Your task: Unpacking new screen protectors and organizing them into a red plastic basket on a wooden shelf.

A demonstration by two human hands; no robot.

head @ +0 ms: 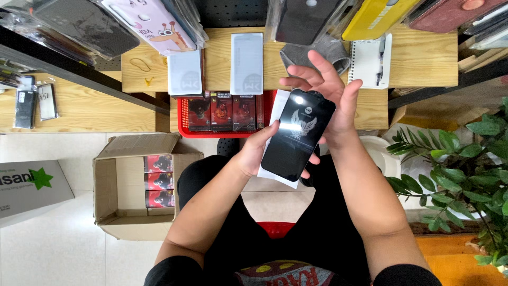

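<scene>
The left hand (257,150) grips the lower side of a shiny black glass screen sheet with a pale bird picture (298,135), fingers curled tight round its edge. A flat white card (277,114) sits right behind the sheet, maybe touching it, but that part is hard to see. The right hand (329,90) touches the sheet's top corner with its thumb side, and its fingers spread wide. The sheet is up in the air above the person's lap, tilted. Lower left, an open brown cardboard box (114,177) stands on the floor with small red packs inside. Farther off, a red plastic basket (182,119) rests on the light wooden table (418,58).
</scene>
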